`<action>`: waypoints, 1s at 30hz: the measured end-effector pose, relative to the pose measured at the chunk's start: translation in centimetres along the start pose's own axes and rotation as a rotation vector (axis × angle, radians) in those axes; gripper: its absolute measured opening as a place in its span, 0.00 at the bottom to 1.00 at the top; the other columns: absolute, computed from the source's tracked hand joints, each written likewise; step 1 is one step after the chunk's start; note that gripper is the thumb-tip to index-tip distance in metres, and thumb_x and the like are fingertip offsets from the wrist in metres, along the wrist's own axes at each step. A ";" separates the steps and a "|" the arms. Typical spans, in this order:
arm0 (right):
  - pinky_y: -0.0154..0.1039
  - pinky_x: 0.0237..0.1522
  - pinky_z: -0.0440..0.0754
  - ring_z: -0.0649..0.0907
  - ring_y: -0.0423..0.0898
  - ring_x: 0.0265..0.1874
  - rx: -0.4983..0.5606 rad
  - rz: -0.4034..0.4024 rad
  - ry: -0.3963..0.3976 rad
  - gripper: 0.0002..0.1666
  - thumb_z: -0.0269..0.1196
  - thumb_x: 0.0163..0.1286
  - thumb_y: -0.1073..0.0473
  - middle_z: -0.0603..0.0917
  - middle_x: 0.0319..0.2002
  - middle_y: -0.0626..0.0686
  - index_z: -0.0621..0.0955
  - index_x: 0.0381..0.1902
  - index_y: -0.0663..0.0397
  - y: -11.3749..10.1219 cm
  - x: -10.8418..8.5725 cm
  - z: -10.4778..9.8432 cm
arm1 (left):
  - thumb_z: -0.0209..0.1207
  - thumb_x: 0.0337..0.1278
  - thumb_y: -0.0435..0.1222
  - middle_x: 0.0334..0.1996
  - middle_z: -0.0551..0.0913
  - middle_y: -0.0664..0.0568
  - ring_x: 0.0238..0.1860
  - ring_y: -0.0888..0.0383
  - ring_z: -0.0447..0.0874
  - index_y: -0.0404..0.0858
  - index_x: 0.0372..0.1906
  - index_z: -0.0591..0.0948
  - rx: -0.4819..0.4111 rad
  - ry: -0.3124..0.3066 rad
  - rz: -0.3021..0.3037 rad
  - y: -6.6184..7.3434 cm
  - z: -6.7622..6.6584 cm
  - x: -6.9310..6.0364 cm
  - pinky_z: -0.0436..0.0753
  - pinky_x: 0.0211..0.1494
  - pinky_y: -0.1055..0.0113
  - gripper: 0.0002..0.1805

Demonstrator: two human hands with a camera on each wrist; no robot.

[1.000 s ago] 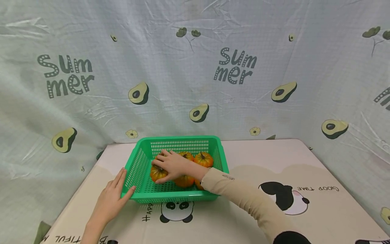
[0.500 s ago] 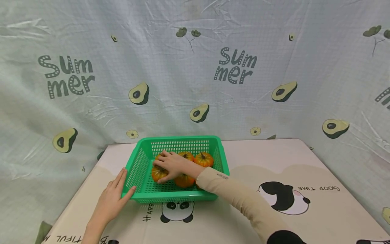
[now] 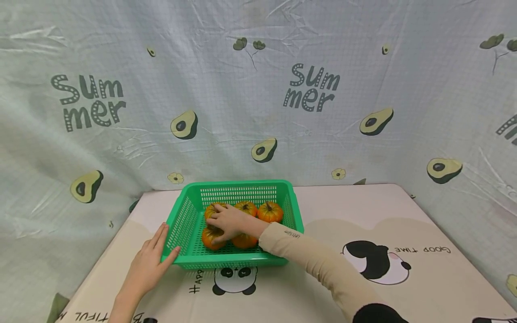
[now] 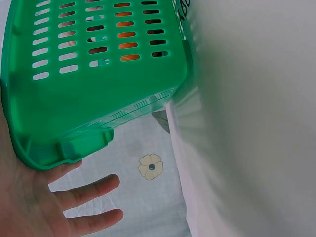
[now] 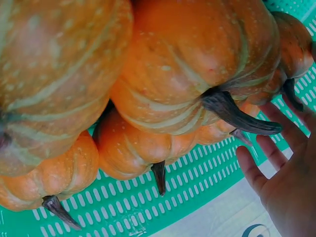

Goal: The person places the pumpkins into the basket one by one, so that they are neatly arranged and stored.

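A green plastic basket (image 3: 226, 260) on the table holds several small orange pumpkins with dark stems. My left hand (image 3: 147, 264) rests against the basket's left wall; in the left wrist view, the fingers (image 4: 89, 191) are straight and spread beside the rim. Inside the basket, my right hand (image 3: 232, 222) lies over the front-left pumpkin (image 3: 212, 241), partly covering it and the back-left pumpkin (image 3: 213, 209). Its fingers (image 5: 252, 170) look extended and spread in the right wrist view, close to the pumpkins' stems. Other pumpkins stand at back middle (image 3: 247, 207), back right (image 3: 269, 211) and front middle (image 3: 244, 242).
The basket stands near the back of a table (image 3: 315, 291) with a printed cloth of pandas and lettering. Behind and beside it hangs a pale curtain (image 3: 226, 89) with avocado prints. My right sleeve (image 3: 319, 260) crosses the basket's front-right corner, hiding what lies beneath.
The front-left pumpkin has shifted slightly toward the front and right. My right hand has eased off it a little, uncovering more of the back-left pumpkin. The left hand has stayed put.
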State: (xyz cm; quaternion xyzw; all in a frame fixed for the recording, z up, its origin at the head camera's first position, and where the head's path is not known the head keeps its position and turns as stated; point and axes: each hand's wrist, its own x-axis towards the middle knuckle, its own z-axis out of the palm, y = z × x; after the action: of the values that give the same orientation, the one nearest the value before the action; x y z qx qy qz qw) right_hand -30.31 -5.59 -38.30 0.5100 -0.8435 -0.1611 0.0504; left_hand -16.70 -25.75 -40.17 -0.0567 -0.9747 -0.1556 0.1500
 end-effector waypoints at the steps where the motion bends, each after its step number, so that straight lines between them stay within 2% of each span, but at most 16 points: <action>1: 0.43 0.58 0.67 0.65 0.45 0.59 -0.001 0.003 -0.005 0.31 0.46 0.58 0.27 0.74 0.54 0.39 0.68 0.52 0.36 0.0 0.0 0.0 | 0.48 0.60 0.50 0.66 0.55 0.36 0.53 0.35 0.68 0.28 0.66 0.55 -0.001 0.000 0.000 0.0 0.0 0.0 0.70 0.46 0.41 0.38; 10: 0.47 0.61 0.65 0.61 0.48 0.64 0.030 -0.006 -0.011 0.33 0.46 0.59 0.28 0.72 0.57 0.41 0.65 0.58 0.33 0.5 -0.6 0.1 | 0.48 0.60 0.50 0.67 0.55 0.36 0.53 0.35 0.67 0.28 0.66 0.54 -0.007 -0.009 0.007 0.0 0.1 0.1 0.70 0.47 0.41 0.38; 15: 0.44 0.55 0.69 0.65 0.46 0.58 0.078 0.015 0.000 0.35 0.46 0.60 0.30 0.69 0.61 0.42 0.65 0.62 0.35 1.5 -2.1 -1.0 | 0.48 0.60 0.50 0.66 0.56 0.35 0.53 0.35 0.68 0.28 0.66 0.55 0.006 -0.011 0.014 0.0 0.1 0.3 0.70 0.47 0.41 0.38; 17: 0.42 0.50 0.70 0.67 0.45 0.53 0.092 0.021 0.024 0.34 0.47 0.61 0.31 0.70 0.59 0.42 0.66 0.62 0.36 2.0 -3.0 -1.7 | 0.48 0.60 0.51 0.66 0.56 0.35 0.53 0.35 0.67 0.28 0.66 0.55 0.009 -0.012 0.013 0.0 0.1 0.3 0.70 0.47 0.41 0.39; 21: 0.41 0.45 0.70 0.67 0.45 0.49 0.112 0.016 0.075 0.31 0.49 0.62 0.34 0.73 0.56 0.42 0.68 0.60 0.38 3.0 -5.3 -3.1 | 0.48 0.60 0.51 0.66 0.56 0.35 0.53 0.35 0.67 0.29 0.66 0.54 0.001 -0.013 0.005 -0.1 0.0 0.2 0.70 0.48 0.41 0.39; 26: 0.43 0.49 0.70 0.67 0.46 0.51 0.170 0.038 0.113 0.28 0.51 0.63 0.38 0.74 0.56 0.45 0.70 0.58 0.40 3.9 -8.8 -4.2 | 0.49 0.58 0.52 0.66 0.55 0.36 0.56 0.34 0.64 0.30 0.67 0.53 -0.048 -0.038 -0.016 -0.3 -0.3 0.3 0.68 0.50 0.39 0.41; 30: 0.45 0.49 0.72 0.68 0.48 0.51 0.196 0.067 0.152 0.26 0.53 0.63 0.40 0.75 0.54 0.47 0.72 0.56 0.42 4.8 -11.6 -3.9 | 0.50 0.57 0.53 0.66 0.57 0.37 0.56 0.35 0.63 0.32 0.67 0.55 -0.074 -0.064 -0.029 -0.3 -0.8 0.4 0.68 0.50 0.38 0.40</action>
State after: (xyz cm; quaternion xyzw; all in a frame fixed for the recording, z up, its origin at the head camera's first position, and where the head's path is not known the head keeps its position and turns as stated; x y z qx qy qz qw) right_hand -27.85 5.79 -32.11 0.4945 -0.8656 -0.0367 0.0694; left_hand -16.92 -26.31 -39.41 -0.0531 -0.9734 -0.1916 0.1140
